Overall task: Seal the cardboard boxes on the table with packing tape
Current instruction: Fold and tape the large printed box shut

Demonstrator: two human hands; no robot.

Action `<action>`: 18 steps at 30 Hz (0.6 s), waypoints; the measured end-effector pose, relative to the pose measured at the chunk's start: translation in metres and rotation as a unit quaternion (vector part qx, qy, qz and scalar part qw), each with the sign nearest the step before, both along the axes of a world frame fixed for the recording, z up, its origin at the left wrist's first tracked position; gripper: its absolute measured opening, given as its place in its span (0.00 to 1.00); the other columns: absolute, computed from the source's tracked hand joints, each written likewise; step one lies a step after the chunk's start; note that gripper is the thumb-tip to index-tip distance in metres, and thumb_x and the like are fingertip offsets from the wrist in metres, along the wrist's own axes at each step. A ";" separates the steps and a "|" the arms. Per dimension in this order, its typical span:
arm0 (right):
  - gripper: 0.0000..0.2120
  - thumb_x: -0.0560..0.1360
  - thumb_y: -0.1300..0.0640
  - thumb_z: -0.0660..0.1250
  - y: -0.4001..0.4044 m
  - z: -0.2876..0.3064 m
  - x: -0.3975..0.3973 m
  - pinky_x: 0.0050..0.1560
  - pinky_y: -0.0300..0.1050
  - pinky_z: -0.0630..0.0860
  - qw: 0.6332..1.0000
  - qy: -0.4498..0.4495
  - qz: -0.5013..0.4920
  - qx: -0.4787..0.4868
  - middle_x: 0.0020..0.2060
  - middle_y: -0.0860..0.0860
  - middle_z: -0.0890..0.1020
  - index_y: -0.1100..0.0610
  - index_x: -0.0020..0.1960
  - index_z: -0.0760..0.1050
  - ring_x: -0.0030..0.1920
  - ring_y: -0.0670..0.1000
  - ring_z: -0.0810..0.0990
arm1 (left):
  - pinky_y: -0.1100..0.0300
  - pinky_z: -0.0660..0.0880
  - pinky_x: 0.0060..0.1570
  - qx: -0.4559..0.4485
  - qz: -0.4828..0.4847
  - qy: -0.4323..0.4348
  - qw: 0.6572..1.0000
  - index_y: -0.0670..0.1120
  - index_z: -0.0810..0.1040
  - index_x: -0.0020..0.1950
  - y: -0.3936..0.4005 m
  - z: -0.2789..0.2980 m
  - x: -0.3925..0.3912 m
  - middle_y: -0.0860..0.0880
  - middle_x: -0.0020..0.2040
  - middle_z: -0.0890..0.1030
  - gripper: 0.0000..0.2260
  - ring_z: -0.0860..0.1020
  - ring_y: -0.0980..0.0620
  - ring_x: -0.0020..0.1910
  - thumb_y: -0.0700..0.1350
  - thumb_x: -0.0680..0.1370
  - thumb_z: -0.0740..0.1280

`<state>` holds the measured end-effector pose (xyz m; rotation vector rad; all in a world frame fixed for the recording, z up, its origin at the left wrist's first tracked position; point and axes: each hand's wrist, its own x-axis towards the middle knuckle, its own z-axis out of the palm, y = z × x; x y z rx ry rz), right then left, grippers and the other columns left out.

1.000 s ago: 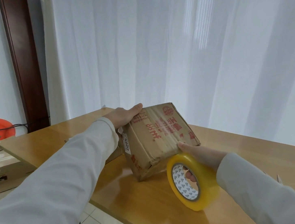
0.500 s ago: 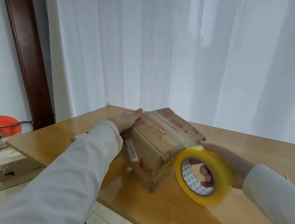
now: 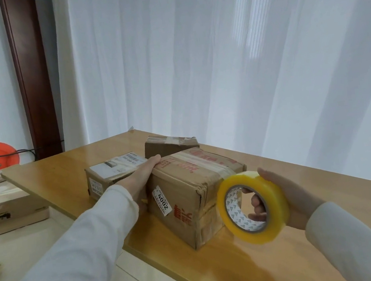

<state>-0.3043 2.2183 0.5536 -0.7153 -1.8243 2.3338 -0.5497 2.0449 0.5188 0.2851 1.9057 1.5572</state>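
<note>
— What does the box being taped look like?

— The cardboard box (image 3: 187,194) is brown and creased, with red printing on its top and near side and a white label reading "4002" on the face toward the camera. A strip of clear tape (image 3: 209,166) runs across its top and down over the right edge. It sits flat on the wooden table (image 3: 283,198), near the front edge.

— And the hands?

— The left hand (image 3: 141,181) lies against the box's left side, fingers straight and pressing, nothing clasped. The right hand (image 3: 285,197) grips the yellowish tape roll (image 3: 252,207), fingers curled through its white core, just beside the box's right corner. The tape leads from the roll to the box.

— Other boxes?

— Two behind it: one with a white paper label (image 3: 113,174), touching the left hand, and a smaller dark one (image 3: 168,144) with tape across its top.
</note>
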 end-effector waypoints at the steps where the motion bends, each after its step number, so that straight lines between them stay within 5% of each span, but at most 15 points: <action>1: 0.23 0.68 0.44 0.63 -0.002 0.000 0.000 0.42 0.50 0.79 1.000 0.011 -0.005 -0.008 0.29 0.58 0.79 0.64 0.37 0.82 0.26 0.53 0.78 | 0.46 0.67 0.60 0.009 -0.007 -0.006 1.000 0.53 0.65 0.68 -0.004 -0.004 0.000 0.45 0.63 0.74 0.35 0.73 0.43 0.58 0.73 0.69 0.60; 3: 0.25 0.71 0.43 0.62 -0.003 0.005 0.001 0.38 0.48 0.81 0.999 0.030 -0.014 -0.021 0.30 0.58 0.79 0.65 0.37 0.82 0.27 0.53 0.79 | 0.41 0.63 0.66 0.009 -0.016 -0.029 0.999 0.56 0.55 0.76 -0.012 -0.009 -0.002 0.44 0.71 0.68 0.47 0.67 0.39 0.68 0.76 0.63 0.62; 5: 0.28 0.66 0.38 0.70 -0.005 0.019 0.002 0.38 0.51 0.81 0.997 0.066 -0.005 -0.026 0.32 0.59 0.82 0.65 0.38 0.84 0.29 0.55 0.81 | 0.41 0.65 0.65 0.014 -0.040 -0.046 0.998 0.56 0.51 0.77 -0.018 -0.010 -0.002 0.41 0.71 0.67 0.45 0.67 0.37 0.68 0.76 0.66 0.59; 8: 0.37 0.43 0.42 0.82 -0.010 0.057 0.000 0.40 0.52 0.82 0.989 0.144 0.036 -0.013 0.40 0.59 0.84 0.64 0.45 0.84 0.36 0.55 0.83 | 0.47 0.75 0.58 0.021 -0.106 -0.072 0.992 0.47 0.69 0.68 -0.022 -0.018 0.006 0.43 0.57 0.78 0.40 0.77 0.42 0.53 0.76 0.70 0.53; 11: 0.31 0.58 0.41 0.75 -0.024 0.092 -0.009 0.37 0.46 0.81 0.982 0.181 0.048 0.038 0.38 0.57 0.83 0.62 0.51 0.83 0.34 0.52 0.82 | 0.56 0.79 0.47 -0.070 -0.166 -0.038 0.983 0.44 0.78 0.59 -0.020 -0.028 0.028 0.44 0.48 0.84 0.37 0.84 0.48 0.45 0.73 0.74 0.49; 13: 0.25 0.73 0.41 0.62 -0.032 0.105 -0.016 0.34 0.43 0.81 0.985 0.157 0.036 0.069 0.31 0.56 0.81 0.62 0.52 0.79 0.29 0.51 0.79 | 0.58 0.78 0.44 -0.100 -0.151 0.005 0.984 0.42 0.80 0.55 -0.017 -0.022 0.043 0.45 0.45 0.85 0.29 0.83 0.50 0.43 0.66 0.77 0.56; 16: 0.26 0.79 0.40 0.53 -0.040 0.110 -0.024 0.32 0.41 0.78 0.988 0.117 0.035 0.098 0.26 0.55 0.77 0.61 0.48 0.77 0.25 0.51 0.76 | 0.59 0.72 0.39 -0.076 -0.071 0.205 0.973 0.40 0.73 0.39 -0.011 0.004 0.052 0.46 0.37 0.76 0.16 0.73 0.50 0.37 0.48 0.81 0.59; 18: 0.26 0.79 0.40 0.53 -0.043 0.110 -0.027 0.30 0.40 0.77 0.988 0.108 0.023 0.105 0.24 0.54 0.76 0.61 0.45 0.76 0.23 0.51 0.75 | 0.58 0.65 0.36 -0.010 -0.041 0.316 0.948 0.45 0.66 0.33 -0.005 0.036 0.060 0.48 0.34 0.70 0.16 0.67 0.51 0.34 0.47 0.81 0.57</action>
